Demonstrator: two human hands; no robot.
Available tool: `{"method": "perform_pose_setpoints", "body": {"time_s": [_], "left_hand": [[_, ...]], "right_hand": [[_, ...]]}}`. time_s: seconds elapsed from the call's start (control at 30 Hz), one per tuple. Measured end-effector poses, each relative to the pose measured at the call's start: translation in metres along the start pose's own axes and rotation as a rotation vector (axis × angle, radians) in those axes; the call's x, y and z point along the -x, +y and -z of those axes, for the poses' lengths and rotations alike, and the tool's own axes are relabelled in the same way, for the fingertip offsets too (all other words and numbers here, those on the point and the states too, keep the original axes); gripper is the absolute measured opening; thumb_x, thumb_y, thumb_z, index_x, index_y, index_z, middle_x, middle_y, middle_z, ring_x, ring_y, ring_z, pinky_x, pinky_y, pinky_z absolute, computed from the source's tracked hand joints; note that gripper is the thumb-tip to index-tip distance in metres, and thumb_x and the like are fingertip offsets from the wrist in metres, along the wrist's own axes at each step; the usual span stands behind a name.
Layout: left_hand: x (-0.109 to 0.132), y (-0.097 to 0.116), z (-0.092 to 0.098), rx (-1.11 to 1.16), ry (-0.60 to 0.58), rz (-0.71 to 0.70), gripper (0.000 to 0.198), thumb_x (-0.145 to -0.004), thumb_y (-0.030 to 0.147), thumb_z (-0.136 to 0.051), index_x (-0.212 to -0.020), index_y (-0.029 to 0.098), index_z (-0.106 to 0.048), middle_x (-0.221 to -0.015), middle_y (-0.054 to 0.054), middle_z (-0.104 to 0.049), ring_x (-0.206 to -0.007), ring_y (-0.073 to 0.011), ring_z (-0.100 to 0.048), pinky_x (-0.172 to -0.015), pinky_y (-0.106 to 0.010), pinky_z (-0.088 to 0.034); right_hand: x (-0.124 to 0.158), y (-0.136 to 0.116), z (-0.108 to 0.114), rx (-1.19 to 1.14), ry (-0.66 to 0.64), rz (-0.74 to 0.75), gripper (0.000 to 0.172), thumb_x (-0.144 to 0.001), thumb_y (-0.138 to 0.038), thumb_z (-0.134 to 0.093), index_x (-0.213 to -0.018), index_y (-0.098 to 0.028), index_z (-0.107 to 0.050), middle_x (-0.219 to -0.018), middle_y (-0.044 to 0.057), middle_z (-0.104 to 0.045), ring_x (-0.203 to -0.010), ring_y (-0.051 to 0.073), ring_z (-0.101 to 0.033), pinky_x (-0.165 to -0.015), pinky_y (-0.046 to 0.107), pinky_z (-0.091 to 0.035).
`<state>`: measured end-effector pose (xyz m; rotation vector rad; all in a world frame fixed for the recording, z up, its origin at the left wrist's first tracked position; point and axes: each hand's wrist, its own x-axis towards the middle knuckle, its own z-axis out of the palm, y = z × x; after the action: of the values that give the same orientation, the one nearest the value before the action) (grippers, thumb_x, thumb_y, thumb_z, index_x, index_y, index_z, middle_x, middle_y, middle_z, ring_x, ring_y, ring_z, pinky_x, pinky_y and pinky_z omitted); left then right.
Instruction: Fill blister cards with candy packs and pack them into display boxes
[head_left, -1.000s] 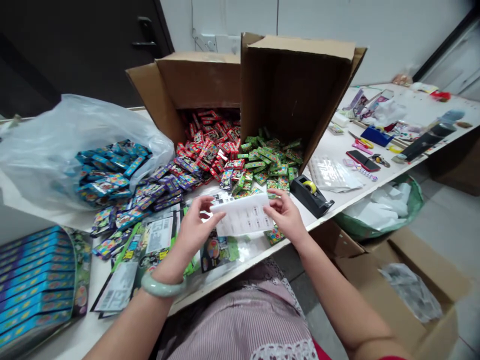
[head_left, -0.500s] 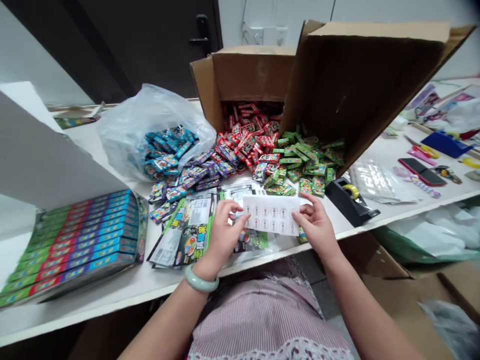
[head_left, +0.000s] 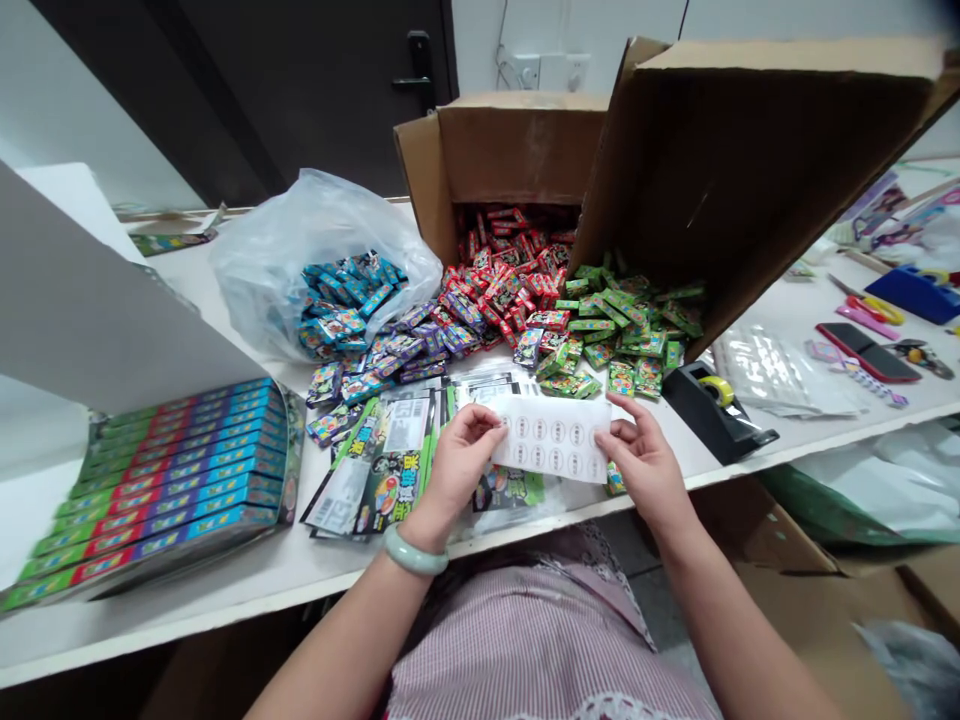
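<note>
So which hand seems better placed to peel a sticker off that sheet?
Probably the left hand: its fingers pinch the edge of the sticker sheet, while the right hand holds the far end.

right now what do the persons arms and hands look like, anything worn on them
Both forearms are bare, with no sleeve in view. The left hand has a smooth, pale green jade-like bangle at its wrist. The right hand shows no band, and neither hand shows a ring. A pink striped top shows between the arms.

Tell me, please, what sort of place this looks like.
It looks like a small packing workroom: a cardboard box spilling small colourful packets, a tape dispenser, and stacked retail display boxes.
</note>
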<state>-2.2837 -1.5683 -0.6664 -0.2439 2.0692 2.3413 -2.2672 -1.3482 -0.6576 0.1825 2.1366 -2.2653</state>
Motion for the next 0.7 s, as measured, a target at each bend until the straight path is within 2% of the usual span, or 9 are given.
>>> {"method": "perform_pose_setpoints", "body": {"time_s": [0.1,0.27,0.37,0.47,0.57,0.7], "left_hand": [[0.001,0.004,-0.001,0.007,-0.032,0.022,0.011,-0.068,0.020,-0.069,-0.078,0.017,-0.066,-0.075,0.000,-0.064,-0.071,-0.0120,-0.057,-0.066,-0.022,-0.045],[0.006,0.009,0.000,0.034,-0.106,0.097,0.023,-0.066,0.021,-0.074,-0.089,0.017,-0.071,-0.079,-0.001,-0.067,-0.071,-0.0123,-0.059,-0.064,-0.022,-0.047],[0.008,0.010,0.002,0.127,-0.082,0.137,0.031,-0.064,0.023,-0.077,-0.094,0.019,-0.069,-0.079,0.000,-0.067,-0.070,-0.0114,-0.059,-0.062,-0.021,-0.048],[0.011,0.012,0.006,0.151,-0.094,0.163,0.041,-0.066,0.026,-0.077,-0.106,0.019,-0.067,-0.085,-0.001,-0.069,-0.074,-0.0129,-0.061,-0.066,-0.024,-0.050],[0.015,0.018,0.012,-0.066,-0.102,0.034,0.042,-0.073,0.027,-0.072,-0.114,0.020,-0.065,-0.100,-0.005,-0.069,-0.083,-0.0156,-0.062,-0.075,-0.029,-0.050],[0.022,0.028,0.020,-0.491,-0.082,-0.366,0.017,-0.084,0.022,-0.062,-0.098,0.021,-0.070,-0.087,-0.003,-0.063,-0.081,-0.0158,-0.058,-0.077,-0.031,-0.046]], "right_hand": [[0.001,0.001,-0.001,0.032,-0.006,0.012,0.052,-0.080,-0.034,-0.067,-0.128,-0.028,-0.047,-0.081,-0.001,-0.060,-0.074,0.015,-0.061,-0.067,0.027,-0.051],[0.000,-0.004,-0.005,0.192,0.027,0.072,0.031,-0.079,-0.038,-0.067,-0.106,-0.024,-0.063,-0.079,0.000,-0.062,-0.069,0.015,-0.057,-0.062,0.026,-0.048],[-0.001,-0.008,-0.008,0.182,0.050,-0.001,0.028,-0.076,-0.039,-0.070,-0.097,-0.021,-0.069,-0.079,0.002,-0.065,-0.068,0.016,-0.057,-0.062,0.027,-0.048],[0.002,-0.012,-0.008,0.139,0.059,-0.053,0.030,-0.075,-0.039,-0.071,-0.099,-0.021,-0.071,-0.082,0.003,-0.068,-0.072,0.017,-0.059,-0.065,0.029,-0.049],[0.005,-0.018,-0.007,0.234,-0.023,0.021,0.031,-0.076,-0.034,-0.071,-0.104,-0.021,-0.070,-0.094,0.005,-0.069,-0.079,0.018,-0.061,-0.071,0.031,-0.050],[0.008,-0.030,-0.005,0.468,-0.073,0.197,0.021,-0.081,-0.029,-0.067,-0.100,-0.021,-0.070,-0.092,0.006,-0.066,-0.077,0.017,-0.059,-0.072,0.032,-0.048]]}}
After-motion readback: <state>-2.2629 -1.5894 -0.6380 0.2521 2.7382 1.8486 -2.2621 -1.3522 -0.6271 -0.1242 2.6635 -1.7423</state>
